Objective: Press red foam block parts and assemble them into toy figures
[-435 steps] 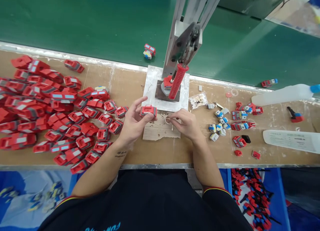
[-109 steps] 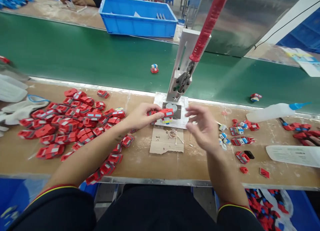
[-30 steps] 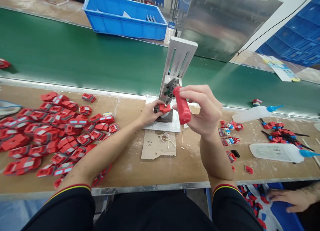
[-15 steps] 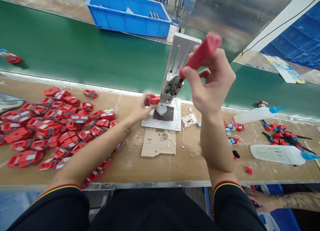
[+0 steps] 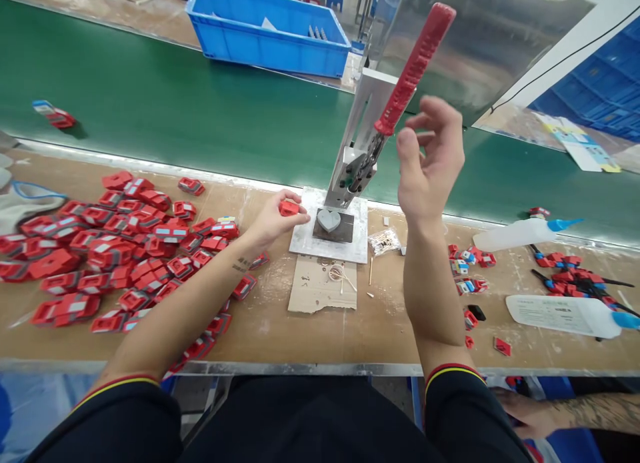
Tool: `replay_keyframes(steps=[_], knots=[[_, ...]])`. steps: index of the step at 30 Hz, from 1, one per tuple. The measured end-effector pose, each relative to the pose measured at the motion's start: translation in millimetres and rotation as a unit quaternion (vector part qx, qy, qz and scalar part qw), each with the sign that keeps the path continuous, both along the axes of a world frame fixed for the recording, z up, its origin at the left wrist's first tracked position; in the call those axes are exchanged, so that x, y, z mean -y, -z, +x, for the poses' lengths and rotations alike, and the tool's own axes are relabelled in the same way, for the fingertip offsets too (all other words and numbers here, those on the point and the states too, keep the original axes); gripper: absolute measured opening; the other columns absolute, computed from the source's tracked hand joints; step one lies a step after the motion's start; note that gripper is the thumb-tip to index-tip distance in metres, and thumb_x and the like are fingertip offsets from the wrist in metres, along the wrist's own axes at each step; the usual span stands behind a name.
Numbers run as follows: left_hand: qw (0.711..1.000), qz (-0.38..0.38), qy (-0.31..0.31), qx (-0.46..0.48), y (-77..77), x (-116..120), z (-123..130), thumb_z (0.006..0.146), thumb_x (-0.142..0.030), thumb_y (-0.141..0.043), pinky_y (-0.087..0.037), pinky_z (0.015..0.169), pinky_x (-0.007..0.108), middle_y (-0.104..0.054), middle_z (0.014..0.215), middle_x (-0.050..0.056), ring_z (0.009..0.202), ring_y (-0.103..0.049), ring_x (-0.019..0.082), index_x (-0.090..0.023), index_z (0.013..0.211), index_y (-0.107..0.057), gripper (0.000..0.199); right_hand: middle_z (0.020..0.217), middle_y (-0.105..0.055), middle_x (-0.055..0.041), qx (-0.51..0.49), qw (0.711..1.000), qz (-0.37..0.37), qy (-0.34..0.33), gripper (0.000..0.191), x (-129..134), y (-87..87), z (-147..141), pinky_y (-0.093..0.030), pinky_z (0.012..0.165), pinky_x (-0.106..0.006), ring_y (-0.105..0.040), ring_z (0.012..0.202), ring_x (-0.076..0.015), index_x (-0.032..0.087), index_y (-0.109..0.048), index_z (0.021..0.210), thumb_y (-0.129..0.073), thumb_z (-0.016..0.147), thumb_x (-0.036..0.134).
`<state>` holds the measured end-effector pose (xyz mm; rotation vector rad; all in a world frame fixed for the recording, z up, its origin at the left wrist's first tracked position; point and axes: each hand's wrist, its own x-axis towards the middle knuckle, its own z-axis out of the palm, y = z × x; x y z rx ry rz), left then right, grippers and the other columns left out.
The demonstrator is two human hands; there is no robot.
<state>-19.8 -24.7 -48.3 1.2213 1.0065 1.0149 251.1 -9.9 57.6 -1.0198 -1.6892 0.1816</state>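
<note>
A small red part is pinched in the fingers of my left hand, just left of the press base. On that base, a grey heart-shaped piece rests on a dark block, below the metal press. The press's red handle slants up to the right. Beside it, my right hand is raised with curved fingers apart, holding nothing and not touching the handle. Many red parts are heaped on the table to the left.
Cardboard with cotton swabs lies before the press. Glue bottles and red-blue pieces are at right. A blue crate stands beyond the green conveyor. Another person's hand is at lower right.
My right hand has let go of the red handle, which now stands higher. My left hand has drawn the red part left, away from the press. The piece on the conveyor has moved right.
</note>
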Motion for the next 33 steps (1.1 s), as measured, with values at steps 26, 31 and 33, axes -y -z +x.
replay_keyframes(steps=[26, 31, 33], knots=[[0.996, 0.030, 0.051, 0.072, 13.6, -10.8, 8.6, 0.074, -0.037, -0.095, -0.061, 0.088, 0.035, -0.076, 0.110, 0.006, 0.098, -0.074, 0.020, -0.025, 0.119, -0.069, 0.054, 0.141, -0.074, -0.0140, 0.229, 0.918, -0.318, -0.057, 0.065, 30.7, 121.5, -9.8, -0.042, 0.119, -0.065, -0.058, 0.138, -0.0413, 0.025, -0.060, 0.145, -0.081, 0.085, 0.039], [0.992, 0.109, 0.064, 0.013, 20.9, -20.1, 28.2, 0.069, -0.027, -0.093, -0.060, 0.098, 0.038, -0.078, 0.115, 0.007, 0.105, -0.075, 0.023, -0.022, 0.117, -0.071, 0.053, 0.148, -0.068, -0.0162, 0.177, 0.946, -0.269, -0.037, 0.065, 37.1, 117.6, -0.1, -0.050, 0.113, -0.059, -0.064, 0.131, -0.0374, 0.026, -0.059, 0.143, -0.079, 0.086, 0.047], [0.989, 0.132, 0.068, -0.005, 24.1, -23.0, 34.2, 0.069, -0.026, -0.092, -0.061, 0.097, 0.040, -0.079, 0.113, 0.008, 0.103, -0.075, 0.024, -0.021, 0.117, -0.072, 0.052, 0.138, -0.071, -0.0136, 0.116, 0.970, -0.212, -0.001, 0.053, 41.3, 107.4, 9.9, -0.056, 0.103, -0.052, -0.068, 0.120, -0.0318, 0.027, -0.060, 0.137, -0.070, 0.092, 0.053]])
